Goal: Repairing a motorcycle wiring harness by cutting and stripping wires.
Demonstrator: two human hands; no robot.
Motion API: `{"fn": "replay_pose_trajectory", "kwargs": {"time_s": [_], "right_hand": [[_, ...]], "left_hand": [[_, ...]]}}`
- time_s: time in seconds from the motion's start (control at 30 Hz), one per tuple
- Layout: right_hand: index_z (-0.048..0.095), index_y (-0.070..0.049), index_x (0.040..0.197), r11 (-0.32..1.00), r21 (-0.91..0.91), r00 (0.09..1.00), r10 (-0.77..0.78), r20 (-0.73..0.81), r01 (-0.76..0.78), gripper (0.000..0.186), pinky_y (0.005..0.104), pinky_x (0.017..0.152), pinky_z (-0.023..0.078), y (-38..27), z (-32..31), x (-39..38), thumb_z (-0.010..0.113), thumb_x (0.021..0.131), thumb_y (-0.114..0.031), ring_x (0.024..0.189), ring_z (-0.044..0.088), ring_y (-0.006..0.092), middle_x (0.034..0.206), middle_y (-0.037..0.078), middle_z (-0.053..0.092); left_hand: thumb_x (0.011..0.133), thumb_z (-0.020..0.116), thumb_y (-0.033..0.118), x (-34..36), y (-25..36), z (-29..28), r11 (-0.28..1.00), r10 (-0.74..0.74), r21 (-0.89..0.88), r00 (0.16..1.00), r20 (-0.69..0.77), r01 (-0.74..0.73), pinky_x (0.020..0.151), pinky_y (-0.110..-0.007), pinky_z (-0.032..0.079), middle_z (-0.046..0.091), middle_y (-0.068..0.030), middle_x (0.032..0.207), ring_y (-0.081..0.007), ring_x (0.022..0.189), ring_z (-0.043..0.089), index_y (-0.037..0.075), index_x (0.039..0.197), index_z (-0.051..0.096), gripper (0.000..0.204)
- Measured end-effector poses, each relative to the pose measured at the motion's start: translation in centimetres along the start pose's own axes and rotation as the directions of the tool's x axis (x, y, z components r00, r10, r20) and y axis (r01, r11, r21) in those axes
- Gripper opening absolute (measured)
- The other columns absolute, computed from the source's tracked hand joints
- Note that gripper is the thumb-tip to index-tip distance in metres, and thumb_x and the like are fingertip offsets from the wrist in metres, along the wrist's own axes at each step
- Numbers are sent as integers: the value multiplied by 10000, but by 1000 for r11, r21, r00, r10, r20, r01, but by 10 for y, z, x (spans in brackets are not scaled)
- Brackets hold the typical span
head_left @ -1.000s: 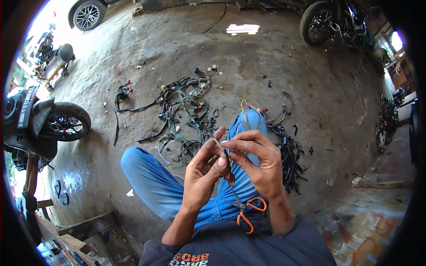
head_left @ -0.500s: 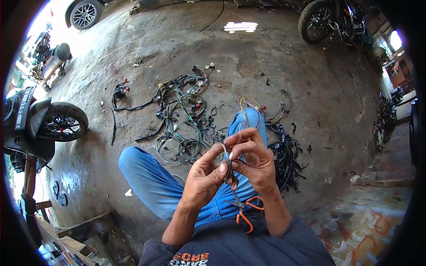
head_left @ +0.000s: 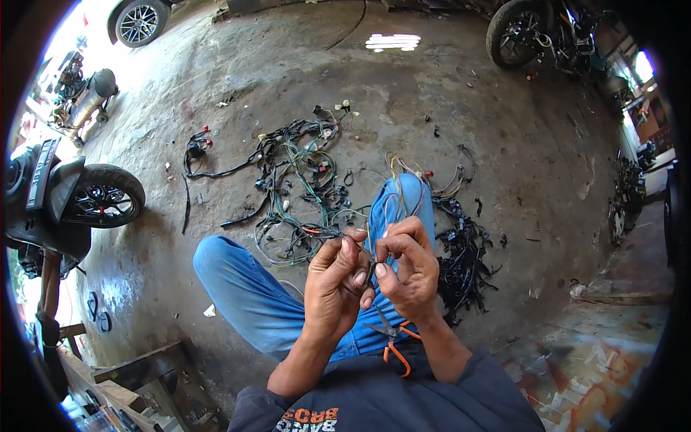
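Observation:
Over my lap, my left hand (head_left: 333,288) and my right hand (head_left: 412,270) meet with fingertips pinched. Between them is a thin dark wire (head_left: 371,272), mostly covered by my fingers. A short reddish strand (head_left: 311,231) shows just beyond my left fingertips; whether it belongs to the held wire I cannot tell. Below my hands, scissors (head_left: 391,332) with orange handles lie on my lap, blades apart. Past my knees, a tangled wiring harness (head_left: 288,155) with green and black wires and several connectors spreads over the floor.
Right of my knee lies a heap of black strips (head_left: 461,259). Thin coloured wires (head_left: 453,183) rest beyond that knee. A motorcycle wheel (head_left: 104,196) stands at left, another motorcycle (head_left: 522,32) at far right. Sandals (head_left: 98,313) and a wooden frame (head_left: 144,367) are at lower left.
Both hands have turned and shifted slightly. My left fingers have curled further, and the pale wire end that stood up between the fingertips is no longer plain to see. The scissors stay put.

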State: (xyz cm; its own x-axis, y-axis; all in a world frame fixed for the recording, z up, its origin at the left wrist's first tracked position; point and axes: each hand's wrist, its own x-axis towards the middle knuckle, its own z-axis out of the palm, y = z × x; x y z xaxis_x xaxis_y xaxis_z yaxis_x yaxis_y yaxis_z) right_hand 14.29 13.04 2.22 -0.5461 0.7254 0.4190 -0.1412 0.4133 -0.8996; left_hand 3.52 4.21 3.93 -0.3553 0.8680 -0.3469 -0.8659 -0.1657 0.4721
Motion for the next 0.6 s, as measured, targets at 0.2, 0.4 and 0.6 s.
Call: {"fn": "replay_pose_trajectory", "kwargs": {"time_s": [0.2, 0.4, 0.6], "right_hand": [[615, 1, 893, 998, 49, 996, -29, -79, 33, 160, 276, 735, 417, 7, -1, -5, 626, 734, -17, 837, 467, 151, 960, 59, 481], [528, 0, 926, 945, 278, 983, 182, -5, -173, 83, 289, 852, 434, -5, -23, -9, 584, 872, -30, 906, 479, 160, 1037, 87, 459], [583, -14, 1032, 769, -527, 669, 608, 428, -362, 206, 397, 737, 537, -19, -60, -47, 678, 920, -159, 801, 682, 303, 879, 131, 642]], "left_hand": [[1065, 498, 338, 5, -2, 2, 977, 189, -77, 975, -113, -198, 325, -144, 333, 542, 22, 1000, 12, 564, 400, 105, 1206, 531, 274], [1070, 484, 334, 5, 8, 11, 934, 337, 149, 940, -52, -326, 398, -284, 547, 489, 14, 823, -43, 501, 439, 77, 1219, 521, 299], [1070, 474, 366, 9, 17, 2, 963, 270, 27, 959, -90, -269, 588, -327, 630, 511, 28, 853, -44, 604, 529, 97, 1310, 457, 361]]}}
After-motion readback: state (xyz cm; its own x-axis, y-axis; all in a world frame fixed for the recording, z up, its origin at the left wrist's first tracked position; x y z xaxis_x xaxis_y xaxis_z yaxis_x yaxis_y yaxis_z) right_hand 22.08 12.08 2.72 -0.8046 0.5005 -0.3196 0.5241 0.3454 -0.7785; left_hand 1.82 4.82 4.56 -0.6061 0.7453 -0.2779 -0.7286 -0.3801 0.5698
